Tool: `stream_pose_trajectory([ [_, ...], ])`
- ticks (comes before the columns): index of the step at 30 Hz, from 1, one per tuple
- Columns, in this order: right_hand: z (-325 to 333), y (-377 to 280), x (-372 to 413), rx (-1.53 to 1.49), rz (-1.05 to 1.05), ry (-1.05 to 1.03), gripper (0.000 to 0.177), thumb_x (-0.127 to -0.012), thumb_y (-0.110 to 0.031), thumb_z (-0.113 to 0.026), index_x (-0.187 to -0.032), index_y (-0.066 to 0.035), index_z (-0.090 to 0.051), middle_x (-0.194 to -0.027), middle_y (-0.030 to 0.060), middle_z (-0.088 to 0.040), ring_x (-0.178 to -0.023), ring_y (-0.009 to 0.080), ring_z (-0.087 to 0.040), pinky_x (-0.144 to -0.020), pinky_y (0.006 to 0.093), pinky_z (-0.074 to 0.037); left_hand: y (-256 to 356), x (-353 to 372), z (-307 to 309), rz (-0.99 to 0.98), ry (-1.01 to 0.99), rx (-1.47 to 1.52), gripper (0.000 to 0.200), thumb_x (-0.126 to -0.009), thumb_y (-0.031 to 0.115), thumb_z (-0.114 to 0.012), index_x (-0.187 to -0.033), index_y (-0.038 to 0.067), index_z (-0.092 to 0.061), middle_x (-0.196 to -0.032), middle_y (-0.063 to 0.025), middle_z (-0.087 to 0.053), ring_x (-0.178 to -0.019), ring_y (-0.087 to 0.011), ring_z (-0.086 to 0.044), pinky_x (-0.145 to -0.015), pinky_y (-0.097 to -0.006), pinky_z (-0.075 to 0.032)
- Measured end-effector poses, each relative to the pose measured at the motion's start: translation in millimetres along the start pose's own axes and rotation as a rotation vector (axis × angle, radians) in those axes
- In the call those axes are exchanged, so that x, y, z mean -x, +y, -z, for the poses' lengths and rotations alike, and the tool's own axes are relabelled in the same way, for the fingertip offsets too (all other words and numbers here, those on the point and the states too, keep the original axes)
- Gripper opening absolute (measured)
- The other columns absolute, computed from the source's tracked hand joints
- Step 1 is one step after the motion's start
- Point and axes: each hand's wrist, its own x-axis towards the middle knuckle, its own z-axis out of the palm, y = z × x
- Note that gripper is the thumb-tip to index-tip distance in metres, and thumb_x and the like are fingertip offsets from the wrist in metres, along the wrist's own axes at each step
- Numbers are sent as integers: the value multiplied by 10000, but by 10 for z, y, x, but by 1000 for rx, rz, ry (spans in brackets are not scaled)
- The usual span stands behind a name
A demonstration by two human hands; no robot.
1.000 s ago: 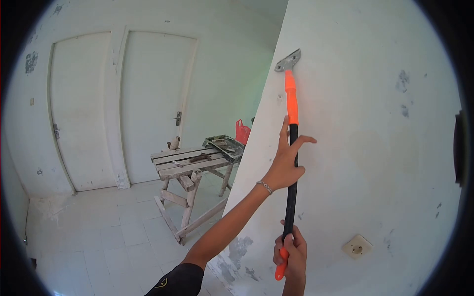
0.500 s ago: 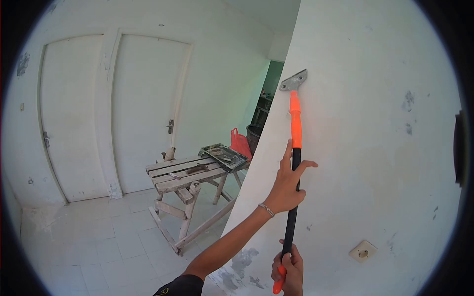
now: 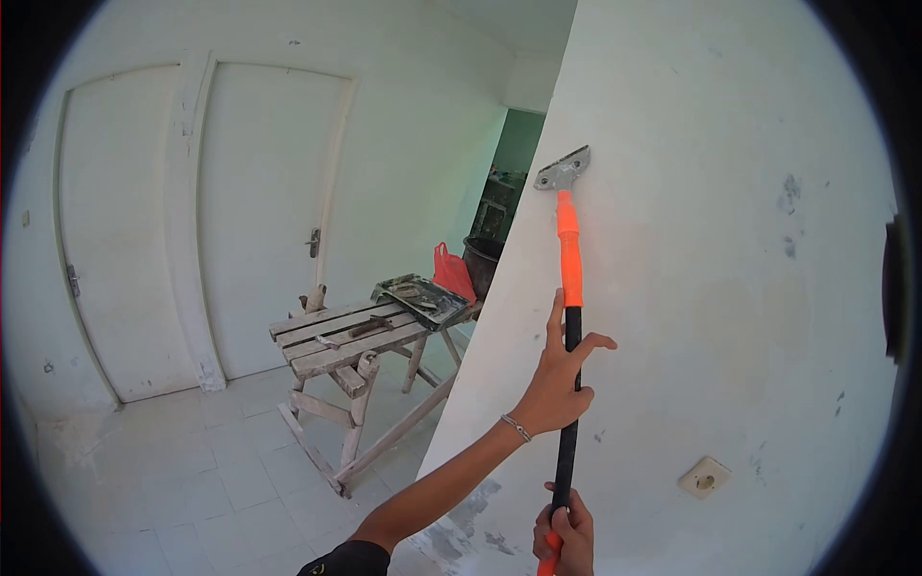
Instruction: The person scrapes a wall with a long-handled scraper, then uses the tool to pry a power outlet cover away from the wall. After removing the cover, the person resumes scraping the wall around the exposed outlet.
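A long-handled scraper [image 3: 570,259] with a grey metal head, an orange sleeve and a black shaft stands almost upright against the white wall [image 3: 691,240]. Its head touches or lies very near the wall, close to the wall's left edge. My left hand [image 3: 555,379], with a bracelet at the wrist, is around the middle of the black shaft. One finger points up along the shaft and another sticks out to the right. Lower down, my right hand [image 3: 567,538] is closed round the shaft's bottom end, just at the orange grip.
Left of the wall edge stands a wooden bench [image 3: 355,336] bearing a dirty tray [image 3: 423,300] and tools. A red plastic bag [image 3: 453,274] and a dark bucket [image 3: 482,259] are behind it. A wall socket [image 3: 705,477] sits low at right. Two doors [image 3: 269,211] are at left.
The scraper's head has slid slightly down the wall, with both hands still on the shaft. The whole view has shifted a little, so the bench and doors appear farther left.
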Motion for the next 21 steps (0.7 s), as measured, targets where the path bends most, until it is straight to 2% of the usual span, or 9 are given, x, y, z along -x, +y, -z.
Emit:
stream_pose_trajectory([
  [2,35,-91,-57,-80,-40,0,366,-1021,-162,-512,-1344,1,-459,-659,57,-513,-401,86,-392,-386,241,-313,-14,-102,-18,0,15,-3,670,-633,-122,-540,-1189,244,-616,-1612,-167,122,-1369,-463,-306,-947,-440,-458],
  [6,66,-315,-211,-89,-13,24,383,-1035,-209,-493,-1336,26,-462,-657,65,-516,-390,92,-402,-374,240,-309,-16,-337,-50,32,32,-7,658,-647,-106,-582,-1212,231,-599,-1600,-217,131,-1377,-493,-289,-914,-442,-475],
  [10,455,-185,103,-88,-21,-5,452,-1035,-287,-491,-1338,44,-437,-656,88,-530,-376,117,-402,-353,264,-314,140,-49,-245,-60,22,-66,616,-701,-47,-648,-1241,240,-575,-1583,-253,171,-1365,-499,-319,-947,-465,-493],
  [11,553,-159,195,-75,-17,-12,452,-1035,-287,-491,-1338,44,-437,-656,88,-530,-376,117,-402,-353,264,-314,199,36,-291,-15,-95,12,590,-741,13,-677,-1272,240,-556,-1569,-263,205,-1352,-493,-344,-977,-476,-490],
  [12,639,-147,299,-47,-6,13,511,-1014,-331,-537,-1353,40,-439,-621,40,-483,-375,93,-382,-345,240,-308,248,101,-340,29,-214,90,573,-782,74,-705,-1304,240,-537,-1555,-274,238,-1340,-488,-369,-1007,-486,-488],
  [13,703,-175,381,-21,5,39,573,-993,-374,-584,-1368,35,-442,-586,-9,-436,-374,69,-361,-336,216,-301,283,143,-398,25,-202,94,573,-782,74,-705,-1304,240,-537,-1555,-274,238,-1340,-488,-369,-1007,-486,-488],
  [15,811,-298,532,17,0,54,588,-989,-385,-585,-1363,46,-441,-586,-1,-444,-373,73,-366,-335,218,-303,340,192,-518,-25,-296,263,568,-838,168,-707,-1363,215,-495,-1531,-278,286,-1305,-469,-424,-1038,-494,-481],
  [18,902,-473,678,66,-20,103,625,-976,-407,-598,-1364,55,-432,-592,15,-463,-374,78,-378,-337,217,-316,436,189,-679,-68,-266,320,556,-857,180,-692,-1377,186,-493,-1522,-282,298,-1298,-452,-438,-1036,-493,-483],
  [21,868,-600,691,130,-27,121,604,-980,-445,-579,-1323,43,-484,-585,-7,-453,-378,65,-363,-341,212,-296,446,160,-732,-66,-212,324,544,-852,164,-692,-1363,198,-507,-1524,-287,288,-1289,-424,-459,-1020,-477,-487],
])
